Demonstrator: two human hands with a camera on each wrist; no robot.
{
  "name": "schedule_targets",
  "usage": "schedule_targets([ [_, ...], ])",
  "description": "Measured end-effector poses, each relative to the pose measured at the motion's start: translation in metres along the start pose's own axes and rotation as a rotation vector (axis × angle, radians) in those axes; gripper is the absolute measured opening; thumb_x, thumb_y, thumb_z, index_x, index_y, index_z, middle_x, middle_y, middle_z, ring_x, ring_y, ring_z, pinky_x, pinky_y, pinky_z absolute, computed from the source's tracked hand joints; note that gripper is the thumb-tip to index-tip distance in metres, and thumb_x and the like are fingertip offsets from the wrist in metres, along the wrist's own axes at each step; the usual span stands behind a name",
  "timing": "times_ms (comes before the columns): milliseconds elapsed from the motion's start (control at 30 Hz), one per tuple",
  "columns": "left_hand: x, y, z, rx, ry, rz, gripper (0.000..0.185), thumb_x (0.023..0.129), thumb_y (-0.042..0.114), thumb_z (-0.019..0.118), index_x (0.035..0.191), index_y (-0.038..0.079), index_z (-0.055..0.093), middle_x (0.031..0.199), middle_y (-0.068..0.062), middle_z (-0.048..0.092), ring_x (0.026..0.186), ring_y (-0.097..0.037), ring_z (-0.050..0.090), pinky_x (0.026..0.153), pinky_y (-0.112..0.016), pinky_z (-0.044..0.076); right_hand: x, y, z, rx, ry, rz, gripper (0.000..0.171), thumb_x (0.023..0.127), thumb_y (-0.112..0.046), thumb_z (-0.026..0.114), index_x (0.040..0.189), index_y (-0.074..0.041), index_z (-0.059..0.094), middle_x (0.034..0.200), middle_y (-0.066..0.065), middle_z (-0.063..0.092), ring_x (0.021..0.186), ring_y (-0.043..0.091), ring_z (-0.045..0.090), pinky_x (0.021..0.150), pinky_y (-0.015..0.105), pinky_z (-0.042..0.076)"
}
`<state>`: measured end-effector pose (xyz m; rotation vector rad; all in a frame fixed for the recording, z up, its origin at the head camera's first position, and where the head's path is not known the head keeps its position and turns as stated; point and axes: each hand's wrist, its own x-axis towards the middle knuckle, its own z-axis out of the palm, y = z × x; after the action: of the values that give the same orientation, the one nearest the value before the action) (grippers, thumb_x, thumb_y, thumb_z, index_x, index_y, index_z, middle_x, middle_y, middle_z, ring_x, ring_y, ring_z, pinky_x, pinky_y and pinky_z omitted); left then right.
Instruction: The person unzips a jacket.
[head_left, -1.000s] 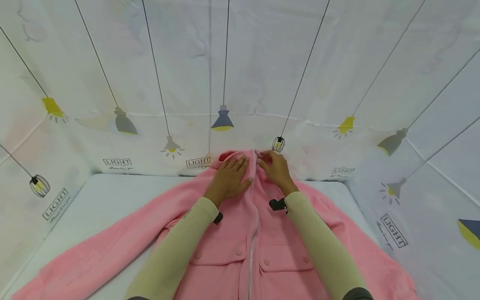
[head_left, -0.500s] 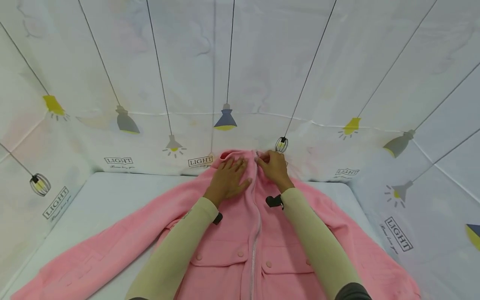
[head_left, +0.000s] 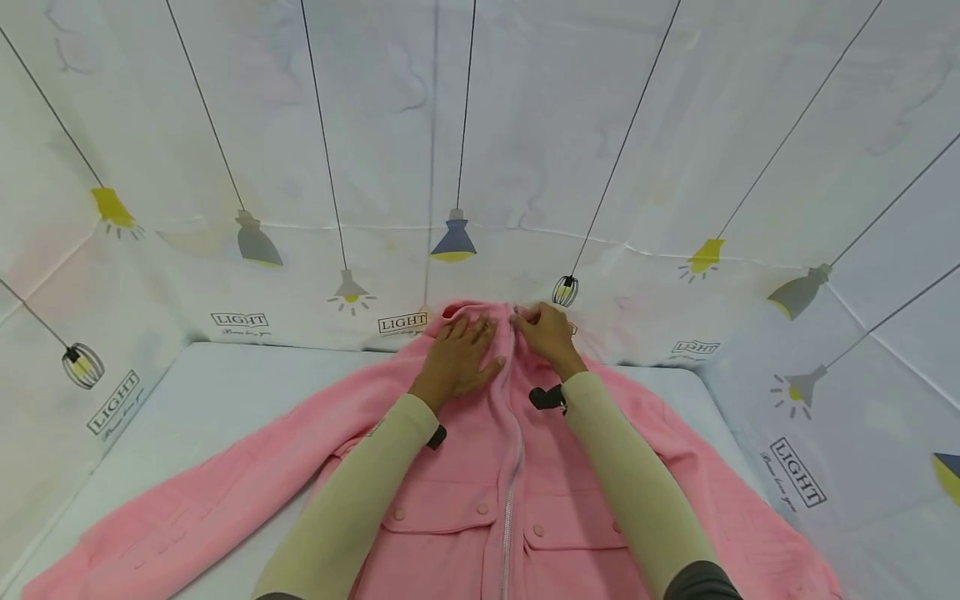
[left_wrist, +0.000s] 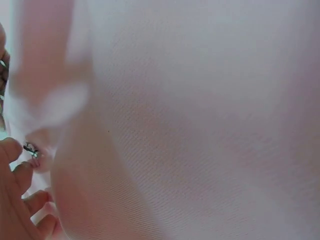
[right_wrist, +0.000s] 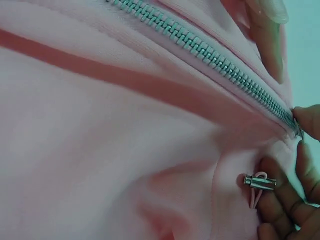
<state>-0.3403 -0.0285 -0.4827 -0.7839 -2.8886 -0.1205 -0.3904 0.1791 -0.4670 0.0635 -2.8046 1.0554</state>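
White table, lamp-print backdrop. Pink jacket (head_left: 480, 467): zipper (head_left: 510, 467) runs 6 to 12 o'clock. Right hand (head_left: 546, 333) pinches its top end; left hand (head_left: 457, 360), spread, presses at 9 o'clock.

The jacket (head_left: 450, 492) is plain pink, with pink snap buttons (head_left: 477, 507) on its pockets and a silver-grey zip (right_wrist: 210, 52). The cord stopper (right_wrist: 260, 181) is silver metal. The sleeves (head_left: 352, 500) are pale cream. The tabletop (head_left: 225, 392) is white. The backdrop (head_left: 525, 150) is white, printed with yellow, grey and blue hanging lamps, thin black cords and the word LIGHT
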Motion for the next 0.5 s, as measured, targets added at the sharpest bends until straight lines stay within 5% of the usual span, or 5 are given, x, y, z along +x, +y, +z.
schedule_targets([
  [267, 0.011, 0.004, 0.003, 0.027, 0.124, 0.075, 0.067, 0.112, 0.050, 0.040, 0.168, 0.013, 0.034, 0.173, -0.005, 0.037, 0.162, -0.037, 0.030, 0.131, -0.056, 0.026, -0.006, 0.000, -0.003, 0.172, 0.095, -0.006, 0.018, 0.103, -0.026, 0.071, 0.116, -0.014, 0.069, 0.097, 0.010, 0.081, 0.090, 0.028, 0.074, 0.079, 0.041, 0.055],
  [500, 0.015, 0.009, 0.004, 0.047, 0.152, 0.046, 0.066, 0.112, 0.050, 0.043, 0.168, 0.015, 0.035, 0.173, -0.003, 0.037, 0.160, -0.040, 0.033, 0.127, -0.063, 0.030, -0.017, -0.013, -0.002, 0.383, 0.049, 0.071, 0.024, 0.103, -0.013, 0.066, 0.125, -0.007, 0.065, 0.100, 0.019, 0.081, 0.098, 0.039, 0.076, 0.090, 0.048, 0.053],
])
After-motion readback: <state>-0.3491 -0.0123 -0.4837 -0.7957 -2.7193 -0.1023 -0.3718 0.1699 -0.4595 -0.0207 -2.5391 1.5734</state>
